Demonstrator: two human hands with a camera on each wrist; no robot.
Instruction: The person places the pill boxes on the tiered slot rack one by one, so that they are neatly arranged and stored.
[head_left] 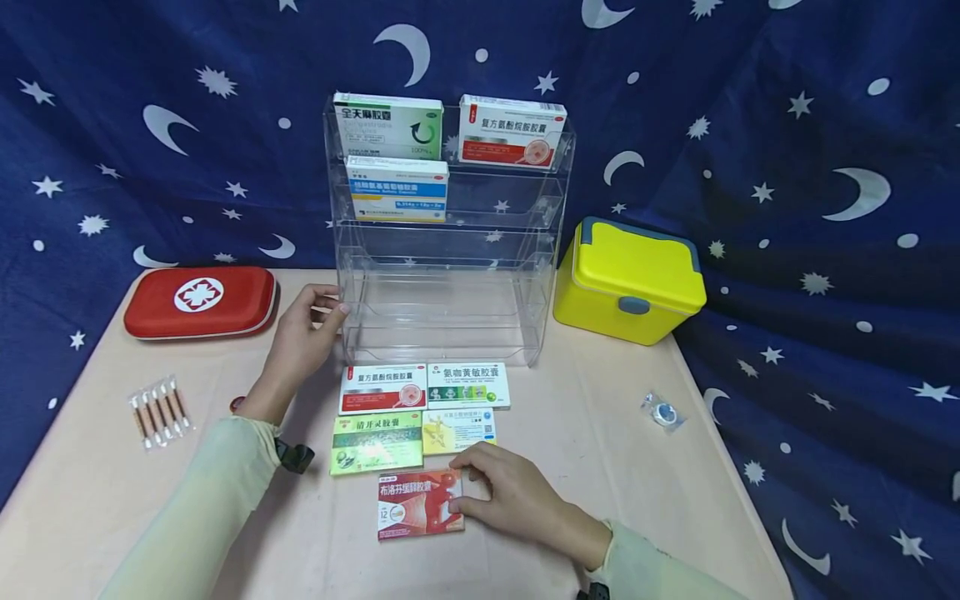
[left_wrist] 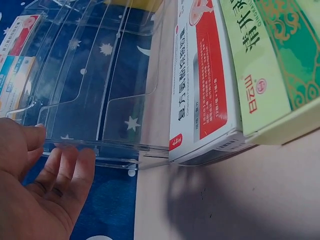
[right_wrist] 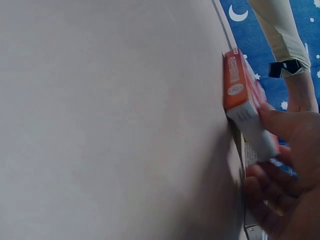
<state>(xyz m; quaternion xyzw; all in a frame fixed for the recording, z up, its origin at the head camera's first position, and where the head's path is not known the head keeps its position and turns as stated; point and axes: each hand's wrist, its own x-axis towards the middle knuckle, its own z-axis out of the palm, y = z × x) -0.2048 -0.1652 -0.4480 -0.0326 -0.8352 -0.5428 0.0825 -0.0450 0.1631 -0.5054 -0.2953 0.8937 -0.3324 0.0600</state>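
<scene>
1. The right hand (head_left: 517, 500) lies nearest, its fingers and thumb curled round the right end of the red box (head_left: 418, 504), which lies flat on the worktop (head_left: 675, 500) near its front edge. In the right wrist view the fingertips (right_wrist: 272, 122) wrap the box's short end.
2. Bare worktop lies open left and right of that box; the front edge is close below it.
3. Just beyond, four more boxes lie flat in a close block: green box (head_left: 377, 442), yellow box (head_left: 458, 431), red-and-white box (head_left: 383, 387), white box (head_left: 468, 384).
4. The left hand (head_left: 303, 337) stands at the left front corner of the clear rack (head_left: 450, 308), fingers loosely spread and touching its edge, gripping nothing; the left wrist view shows the fingers (left_wrist: 65, 170) against the clear wall.
5. A swab pack (head_left: 159, 410) lies far left, a small packet (head_left: 663, 412) far right.
6. Further back, a red pouch (head_left: 201, 301) lies left of the rack and a yellow case (head_left: 630, 282) right.
7. The rack's upper tiers hold three boxes.
8. A blue cloth (head_left: 825, 167) with moons and stars hangs behind.
</scene>
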